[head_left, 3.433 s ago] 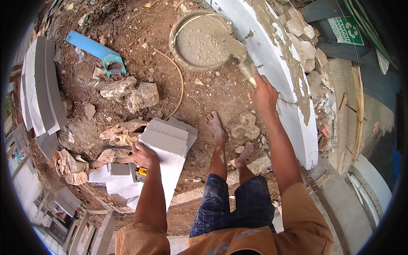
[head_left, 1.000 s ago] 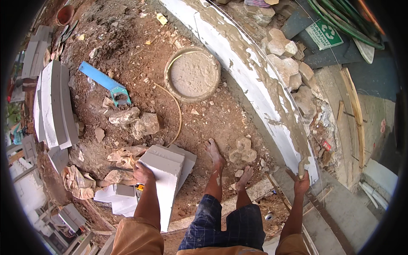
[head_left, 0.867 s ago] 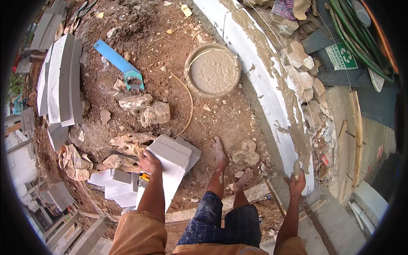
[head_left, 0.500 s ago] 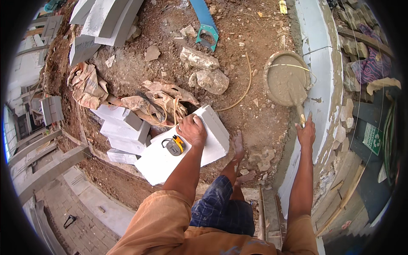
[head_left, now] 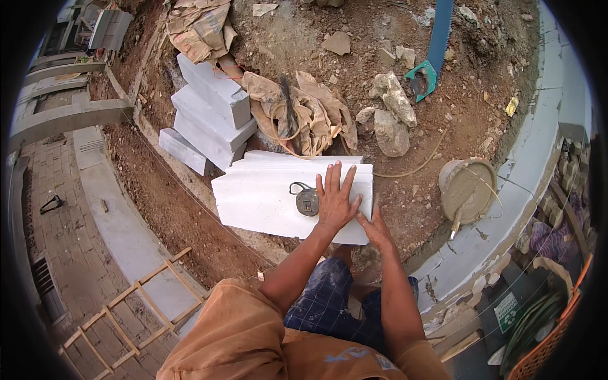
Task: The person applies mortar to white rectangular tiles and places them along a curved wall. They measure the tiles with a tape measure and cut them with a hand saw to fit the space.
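The left hand (head_left: 337,201) is laid palm down on the upper face of the white block (head_left: 259,199), near its right end, with the fingers fanned wide and nothing grasped. The right hand (head_left: 377,231) is set at that end's near corner, its thumb spread from the fingers and almost met by the left thumb; part of its fingers is hidden, so whether the block is gripped by it cannot be told. On the same face, a tape measure (head_left: 307,201) is placed between the block's middle and right end, just beside the left hand. Along the far edge, a second block (head_left: 297,154) is partly covered. Beyond it, the ground is crowded by crumpled paper sacks (head_left: 310,117), with stacked blocks (head_left: 212,117) left of them. Past the far right corner, stones (head_left: 391,136) and a blue saw (head_left: 439,38) are seen. Well right of the block, a mortar bucket (head_left: 447,180) is stood beside the low wall (head_left: 525,174), with a tool handle (head_left: 455,228) projected over its near rim.
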### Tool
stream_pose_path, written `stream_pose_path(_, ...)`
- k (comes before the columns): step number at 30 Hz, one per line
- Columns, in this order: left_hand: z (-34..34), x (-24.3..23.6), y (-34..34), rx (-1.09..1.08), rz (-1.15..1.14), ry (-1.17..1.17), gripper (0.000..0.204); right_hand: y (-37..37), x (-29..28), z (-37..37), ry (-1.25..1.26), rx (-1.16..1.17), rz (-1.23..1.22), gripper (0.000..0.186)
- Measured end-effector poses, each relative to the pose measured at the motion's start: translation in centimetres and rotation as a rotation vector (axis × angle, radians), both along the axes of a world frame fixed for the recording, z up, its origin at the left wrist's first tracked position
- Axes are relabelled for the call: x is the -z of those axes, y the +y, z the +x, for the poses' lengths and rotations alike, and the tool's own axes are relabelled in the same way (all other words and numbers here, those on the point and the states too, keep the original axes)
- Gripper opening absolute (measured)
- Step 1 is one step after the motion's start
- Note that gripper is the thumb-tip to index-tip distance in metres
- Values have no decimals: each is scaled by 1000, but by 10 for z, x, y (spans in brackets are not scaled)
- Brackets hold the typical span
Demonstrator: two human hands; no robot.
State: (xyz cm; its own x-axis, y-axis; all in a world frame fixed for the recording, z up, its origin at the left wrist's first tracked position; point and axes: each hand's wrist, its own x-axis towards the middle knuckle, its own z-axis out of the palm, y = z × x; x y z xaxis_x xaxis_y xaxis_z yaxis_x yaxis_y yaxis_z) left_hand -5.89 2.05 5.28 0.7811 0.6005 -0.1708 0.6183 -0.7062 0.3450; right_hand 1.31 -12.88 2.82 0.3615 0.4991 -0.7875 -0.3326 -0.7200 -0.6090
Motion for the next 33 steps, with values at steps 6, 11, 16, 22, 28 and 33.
stream_pose_path(6, -81, -7, 16, -312, -160, 91, 97, 2, 18, -2, -111, -151, -115, 82)
stream_pose_path(11, -51, -30, 17, -400, -89, 95, 88, 1, 14, 4, -58, -203, -193, 92)
stream_pose_path(16, 59, -30, 63, -310, -146, 25, 90, -5, 25, 17, 94, -311, -193, 98)
stream_pose_path(22, 212, -19, 164, -287, -184, -26, 97, -2, 28, 32, 182, -435, -131, 102)
stream_pose_path(28, 163, -12, 117, -455, -175, -421, 84, 17, 14, 65, 400, -284, -76, 105)
stream_pose_path(33, -49, 18, -26, -1203, 152, -251, 74, 68, 38, 116, -5, -57, 81, 101)
